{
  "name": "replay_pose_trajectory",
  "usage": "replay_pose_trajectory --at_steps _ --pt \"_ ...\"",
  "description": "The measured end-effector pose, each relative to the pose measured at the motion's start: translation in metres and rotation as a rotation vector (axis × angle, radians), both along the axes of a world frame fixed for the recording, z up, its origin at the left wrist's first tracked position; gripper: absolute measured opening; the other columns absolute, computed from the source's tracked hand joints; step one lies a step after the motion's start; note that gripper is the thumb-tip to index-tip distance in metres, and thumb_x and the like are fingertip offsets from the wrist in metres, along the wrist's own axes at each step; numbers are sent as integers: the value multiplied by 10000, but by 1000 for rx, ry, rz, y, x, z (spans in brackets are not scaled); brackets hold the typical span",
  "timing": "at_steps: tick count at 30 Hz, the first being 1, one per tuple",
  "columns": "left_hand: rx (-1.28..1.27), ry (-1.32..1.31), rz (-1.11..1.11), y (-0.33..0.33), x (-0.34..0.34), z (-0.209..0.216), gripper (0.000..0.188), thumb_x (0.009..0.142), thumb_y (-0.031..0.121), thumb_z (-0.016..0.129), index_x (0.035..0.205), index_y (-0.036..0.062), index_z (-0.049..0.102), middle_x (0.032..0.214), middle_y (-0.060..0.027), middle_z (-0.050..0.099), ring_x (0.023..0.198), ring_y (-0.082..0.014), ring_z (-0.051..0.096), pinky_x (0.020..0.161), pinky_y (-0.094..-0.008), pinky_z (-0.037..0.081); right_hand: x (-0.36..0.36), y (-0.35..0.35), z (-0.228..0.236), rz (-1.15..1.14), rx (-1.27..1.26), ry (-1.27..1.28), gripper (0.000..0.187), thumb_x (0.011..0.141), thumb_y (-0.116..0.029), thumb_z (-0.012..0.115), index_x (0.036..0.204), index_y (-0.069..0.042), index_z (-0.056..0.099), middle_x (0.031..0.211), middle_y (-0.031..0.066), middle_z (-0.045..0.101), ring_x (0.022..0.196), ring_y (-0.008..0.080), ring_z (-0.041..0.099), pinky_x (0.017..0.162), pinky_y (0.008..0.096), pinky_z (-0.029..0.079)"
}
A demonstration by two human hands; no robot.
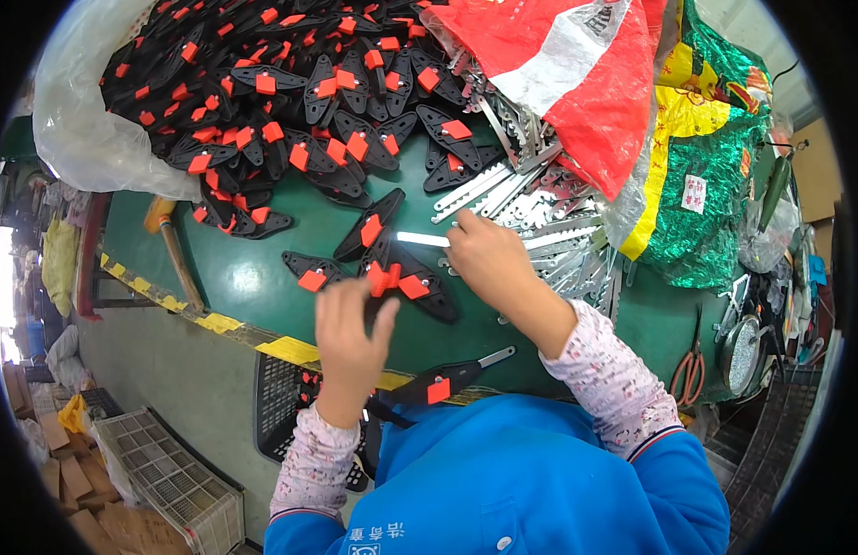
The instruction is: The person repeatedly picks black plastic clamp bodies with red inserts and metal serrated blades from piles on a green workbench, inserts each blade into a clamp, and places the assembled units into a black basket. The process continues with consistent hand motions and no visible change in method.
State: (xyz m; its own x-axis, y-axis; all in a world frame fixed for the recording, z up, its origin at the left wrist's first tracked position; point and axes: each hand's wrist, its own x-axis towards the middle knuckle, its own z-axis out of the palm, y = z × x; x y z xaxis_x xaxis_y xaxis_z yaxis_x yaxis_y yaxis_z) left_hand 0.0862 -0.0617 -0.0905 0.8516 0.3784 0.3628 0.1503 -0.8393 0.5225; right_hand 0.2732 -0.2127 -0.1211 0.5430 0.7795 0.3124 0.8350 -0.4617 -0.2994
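Two hands work over a green surface [262, 277] strewn with parts. The left hand [350, 338] hovers with fingers spread and loosely open, just above a black plastic handle piece with an orange button [406, 282], which lies on the surface; whether the fingertips touch it cannot be told. The right hand [489, 259] is closed on one end of a flat metal strip [421, 240], pinching it so that the strip points left toward the handle pieces.

A clear plastic bag [77, 120] lies open at the upper left, and a large heap of the same black and orange pieces [281, 92] spills out of it across the surface. At the upper right a red and white sack [577, 74] lies over a pile of notched metal strips [540, 203], beside a green and yellow foil bag [706, 176].

Near the person's chest, at the surface edge, rests an assembled piece [447, 379] with a metal strip sticking out. Below the edge stands a black mesh basket [285, 398] holding a few black and orange pieces. Orange-handled scissors [690, 365] lie at the right.
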Motion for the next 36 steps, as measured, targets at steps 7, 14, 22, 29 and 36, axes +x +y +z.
replay_pose_trajectory --at_steps 7,14,22,29,36 --pt "-69 77 -82 1 17 -4 666 843 222 868 1406 -16 603 1259 -199 547 1159 -402 538 1027 -477 450 -22 -55 29 -206 505 1074 136 956 -96 727 984 11 648 924 126 698 756 262 756 612 363 610" --pt "-72 70 -222 -18 -15 -5 701 798 209 909 1403 12 618 1241 -174 523 1125 -366 554 981 -453 484 -38 -64 26 -265 983 1547 197 1029 -88 671 1167 28 592 979 155 710 835 265 781 689 357 658" --pt "-126 31 -217 -29 -24 -14 723 762 79 912 1410 22 596 1272 -184 531 1105 -367 605 922 -431 539 -67 -57 36 -130 748 1335 184 1026 -59 685 1164 45 624 1016 115 708 875 217 764 762 332 640" --pt "-214 106 -328 -25 -26 -4 687 756 56 893 1378 6 605 1168 -210 686 1038 -406 673 917 -461 555 -63 -71 37 -102 764 1539 238 1086 -205 649 1131 28 629 970 86 693 828 157 730 717 299 610" --pt "-208 207 -404 -29 -26 13 602 755 90 888 1295 -1 638 1083 -186 698 966 -384 692 836 -460 576 -78 -85 37 -79 603 1558 198 1017 -182 753 1048 13 744 857 57 742 789 101 707 692 261 567"
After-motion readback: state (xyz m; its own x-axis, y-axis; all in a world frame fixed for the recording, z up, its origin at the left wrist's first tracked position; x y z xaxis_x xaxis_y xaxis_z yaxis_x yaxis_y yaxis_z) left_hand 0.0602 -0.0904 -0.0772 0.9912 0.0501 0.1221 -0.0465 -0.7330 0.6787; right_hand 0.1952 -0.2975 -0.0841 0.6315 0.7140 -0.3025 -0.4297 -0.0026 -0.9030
